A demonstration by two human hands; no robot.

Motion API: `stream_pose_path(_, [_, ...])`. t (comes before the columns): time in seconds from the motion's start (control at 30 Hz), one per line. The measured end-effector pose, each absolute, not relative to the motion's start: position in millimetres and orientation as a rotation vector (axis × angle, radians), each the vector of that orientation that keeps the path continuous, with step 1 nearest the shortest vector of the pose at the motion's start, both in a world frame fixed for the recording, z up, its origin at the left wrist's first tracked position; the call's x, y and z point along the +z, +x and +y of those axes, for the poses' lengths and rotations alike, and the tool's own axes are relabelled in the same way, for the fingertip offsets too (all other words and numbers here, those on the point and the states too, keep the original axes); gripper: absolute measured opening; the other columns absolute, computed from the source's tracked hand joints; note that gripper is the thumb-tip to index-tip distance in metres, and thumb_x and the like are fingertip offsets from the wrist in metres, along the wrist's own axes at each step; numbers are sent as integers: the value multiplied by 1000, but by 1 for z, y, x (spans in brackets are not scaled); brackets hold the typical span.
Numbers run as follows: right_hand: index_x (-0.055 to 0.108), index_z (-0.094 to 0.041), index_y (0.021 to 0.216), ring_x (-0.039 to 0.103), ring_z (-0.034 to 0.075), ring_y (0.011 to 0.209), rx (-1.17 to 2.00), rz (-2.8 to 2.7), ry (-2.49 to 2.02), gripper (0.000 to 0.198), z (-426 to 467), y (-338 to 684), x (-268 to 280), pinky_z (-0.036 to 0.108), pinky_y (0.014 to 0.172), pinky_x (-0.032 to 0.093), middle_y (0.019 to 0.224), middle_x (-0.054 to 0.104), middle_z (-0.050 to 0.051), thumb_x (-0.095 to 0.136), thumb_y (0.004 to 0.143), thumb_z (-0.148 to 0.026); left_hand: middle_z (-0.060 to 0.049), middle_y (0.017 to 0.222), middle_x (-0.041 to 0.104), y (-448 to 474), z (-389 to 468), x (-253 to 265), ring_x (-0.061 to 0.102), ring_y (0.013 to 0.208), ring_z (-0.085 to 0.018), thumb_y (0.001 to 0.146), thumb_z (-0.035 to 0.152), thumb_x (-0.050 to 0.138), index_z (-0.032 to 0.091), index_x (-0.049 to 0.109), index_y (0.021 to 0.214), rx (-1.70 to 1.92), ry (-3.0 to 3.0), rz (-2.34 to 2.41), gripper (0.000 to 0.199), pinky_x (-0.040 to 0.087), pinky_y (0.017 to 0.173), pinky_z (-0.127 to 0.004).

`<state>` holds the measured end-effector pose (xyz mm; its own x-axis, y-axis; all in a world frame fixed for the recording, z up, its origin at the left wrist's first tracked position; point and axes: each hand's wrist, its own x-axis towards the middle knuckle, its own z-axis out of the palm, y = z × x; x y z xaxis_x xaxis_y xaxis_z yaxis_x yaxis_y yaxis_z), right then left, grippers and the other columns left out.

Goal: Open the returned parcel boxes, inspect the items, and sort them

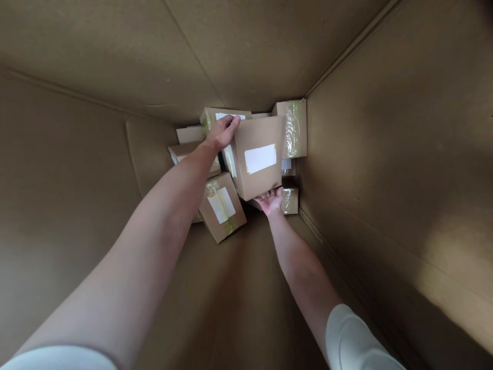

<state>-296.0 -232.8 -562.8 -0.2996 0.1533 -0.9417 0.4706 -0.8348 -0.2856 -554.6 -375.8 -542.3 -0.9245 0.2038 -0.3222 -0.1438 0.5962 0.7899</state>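
I look down into a deep cardboard bin. A brown cardboard box (259, 156) with a white label on its face sits on top of a pile of parcels at the bottom. My left hand (223, 131) grips its upper left edge. My right hand (270, 199) is under its lower edge, palm up, supporting it. Both arms reach down into the bin.
Several smaller taped boxes lie around it: one with a white label (222, 213) at lower left, one wrapped in clear tape (295, 128) in the far right corner, others behind. The bin's tall cardboard walls (385, 154) close in on all sides; bare floor (239, 288) lies nearer me.
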Motion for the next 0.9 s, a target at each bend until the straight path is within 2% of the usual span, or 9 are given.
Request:
stream_pose_path(0.1, [47, -35, 129, 56, 24, 118, -2247, 965, 1799, 53, -224, -300, -550, 52, 92, 51, 133, 56, 6, 27, 91, -66, -5, 99, 68, -545, -393, -531, 68, 90, -16, 84, 58, 46, -1, 58, 95, 1220, 111, 2479, 60, 50, 85, -32])
stream_pose_path(0.2, [45, -36, 133, 54, 23, 121, -2240, 1196, 1803, 50, -215, -306, -528, 48, 94, 50, 136, 55, 5, 39, 90, -60, -3, 89, 65, -521, -417, -510, 67, 91, -18, 81, 57, 60, 4, 59, 97, 1345, 84, 2609, 55, 51, 88, -38])
stream_pose_path(0.37, [33, -31, 146, 48, 21, 131, -2268, 1794, 1363, 59, -204, -329, -484, 46, 103, 45, 147, 46, 4, 36, 92, -56, -3, 92, 61, -468, -465, -468, 63, 94, -18, 84, 61, 57, 13, 56, 101, 1568, -133, 2688, 50, 50, 90, -38])
stream_pose_path(0.5, [45, -27, 142, 41, 21, 137, -2270, 2009, 1079, 58, -192, -363, -463, 45, 111, 38, 146, 47, 3, 41, 91, -55, -5, 100, 62, -429, -501, -454, 61, 99, -20, 81, 64, 57, 17, 55, 106, 1623, -295, 2675, 53, 50, 93, -36])
stream_pose_path(0.63, [51, -27, 137, 48, 19, 131, -2350, 1904, 965, 56, -186, -405, -470, 44, 110, 40, 137, 57, 2, 52, 87, -51, -9, 116, 61, -401, -529, -462, 57, 114, -27, 72, 62, 65, 19, 57, 114, 1677, -317, 2572, 62, 47, 100, -42])
stream_pose_path(0.73, [53, -30, 134, 54, 19, 124, -2318, 1817, 960, 54, -189, -423, -488, 42, 103, 47, 132, 61, 1, 55, 84, -51, -8, 107, 64, -396, -540, -469, 62, 106, -28, 65, 66, 68, 20, 60, 108, 1885, -433, 2318, 64, 51, 93, -43])
stream_pose_path(0.83, [58, -30, 127, 58, 21, 119, -2274, 1685, 942, 55, -193, -422, -503, 41, 98, 52, 124, 65, 1, 57, 81, -61, -7, 96, 67, -406, -542, -469, 65, 96, -25, 70, 75, 59, 20, 60, 96, 2132, -655, 1992, 61, 54, 85, -40])
stream_pose_path(0.9, [63, -27, 117, 60, 25, 116, -2237, 1549, 915, 62, -195, -414, -510, 42, 95, 54, 115, 69, 2, 54, 77, -73, -5, 87, 67, -416, -539, -469, 67, 91, -23, 74, 71, 59, 20, 58, 87, 2182, -813, 1869, 53, 55, 81, -36])
